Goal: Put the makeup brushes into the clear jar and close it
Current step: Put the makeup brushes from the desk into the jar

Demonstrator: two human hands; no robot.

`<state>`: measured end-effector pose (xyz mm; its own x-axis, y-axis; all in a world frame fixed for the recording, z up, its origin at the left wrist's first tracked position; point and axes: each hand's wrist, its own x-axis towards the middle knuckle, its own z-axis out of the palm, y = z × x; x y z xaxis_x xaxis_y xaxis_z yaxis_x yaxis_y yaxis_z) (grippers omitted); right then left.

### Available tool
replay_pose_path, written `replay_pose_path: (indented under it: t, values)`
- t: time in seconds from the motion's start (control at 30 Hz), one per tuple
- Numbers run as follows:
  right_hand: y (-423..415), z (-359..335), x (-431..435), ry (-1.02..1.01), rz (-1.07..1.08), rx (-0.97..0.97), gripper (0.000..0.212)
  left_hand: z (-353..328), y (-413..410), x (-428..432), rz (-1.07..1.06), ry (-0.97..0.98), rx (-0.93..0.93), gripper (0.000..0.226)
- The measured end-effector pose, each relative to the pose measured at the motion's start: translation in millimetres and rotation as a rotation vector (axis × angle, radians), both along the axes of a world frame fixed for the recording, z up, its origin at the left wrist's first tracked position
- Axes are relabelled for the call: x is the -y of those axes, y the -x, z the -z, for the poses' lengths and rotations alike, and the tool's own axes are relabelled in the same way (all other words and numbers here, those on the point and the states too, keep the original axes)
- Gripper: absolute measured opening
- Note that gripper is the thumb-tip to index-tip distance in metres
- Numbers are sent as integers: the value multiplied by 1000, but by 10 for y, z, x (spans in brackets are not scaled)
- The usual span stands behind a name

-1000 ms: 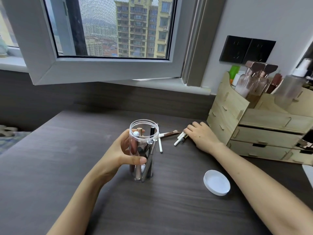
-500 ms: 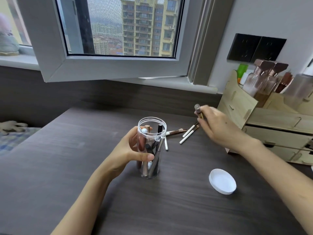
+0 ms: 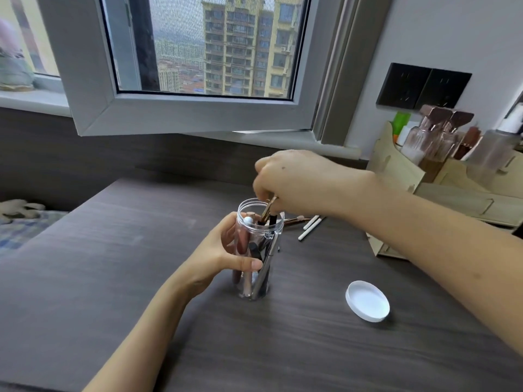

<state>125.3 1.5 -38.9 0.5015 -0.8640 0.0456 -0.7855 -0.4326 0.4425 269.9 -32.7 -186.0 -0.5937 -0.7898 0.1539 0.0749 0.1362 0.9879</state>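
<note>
The clear jar [image 3: 256,290] stands upright and uncapped on the dark table, with several makeup brushes inside. My left hand [image 3: 223,256] wraps around its left side, thumb across the front. My right hand [image 3: 294,182] hovers over the jar's mouth, fingers pinched on a gold-handled brush [image 3: 267,210] whose lower end dips into the opening. Behind the jar, white-handled brushes [image 3: 310,227] and a rose-gold brush [image 3: 294,220] lie on the table, partly hidden by my right arm. The white lid [image 3: 367,300] lies to the jar's right.
A wooden drawer organiser [image 3: 402,176] with bottles [image 3: 433,137] stands at the right against the wall. An open window sash [image 3: 181,114] overhangs the table's far side. The table's left edge [image 3: 56,222] drops towards a bed.
My right hand picked a brush from the pile by the organiser, lifted it and carried it left over the jar's mouth. My left hand kept hold of the jar.
</note>
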Motion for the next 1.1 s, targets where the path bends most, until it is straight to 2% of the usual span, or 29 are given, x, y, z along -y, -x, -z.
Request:
replay_pose_path:
  t: [0.1, 0.2, 0.27, 0.33, 0.43, 0.57, 0.63, 0.73, 0.9, 0.97, 1.0, 1.03, 1.1]
  values:
    - [2, -31, 125, -216, 14, 218, 18, -8, 6, -5, 5, -3, -9, 73]
    - [135, -102, 173, -327, 29, 468, 17, 22, 1, 12, 22, 5, -22, 76]
    - [353, -70, 250, -305, 86, 695, 8, 47, -11, 26, 19, 9, -27, 76]
    - [640, 115, 391, -188, 225, 844, 10, 66, -18, 36, -12, 12, -28, 75]
    - [1106, 710, 683, -43, 570, 780, 18, 76, -18, 47, -46, 12, -47, 73]
    - [1431, 1389, 946, 34, 957, 908, 24, 86, -11, 59, -40, 13, -69, 71]
    - [1497, 1573, 1033, 61, 1079, 938, 30, 98, -3, 67, -40, 6, -81, 72]
    - [1541, 1722, 1137, 41, 1173, 986, 22, 106, 16, 86, -36, 12, -81, 70]
    - [1533, 1623, 1092, -34, 1216, 884, 12, 96, 26, 106, -23, 12, -82, 71]
    - [1499, 1521, 963, -33, 1194, 860, 16, 108, 26, 98, -26, 16, -77, 71]
    - [1482, 1453, 905, 0, 1143, 919, 22, 113, 23, 93, -29, 16, -75, 71]
    - [1435, 1345, 838, 44, 1055, 1060, 25, 112, 20, 87, -31, 17, -72, 72]
    - [1256, 1057, 638, 153, 751, 1493, 13, 113, 18, 91, -35, 22, -62, 72]
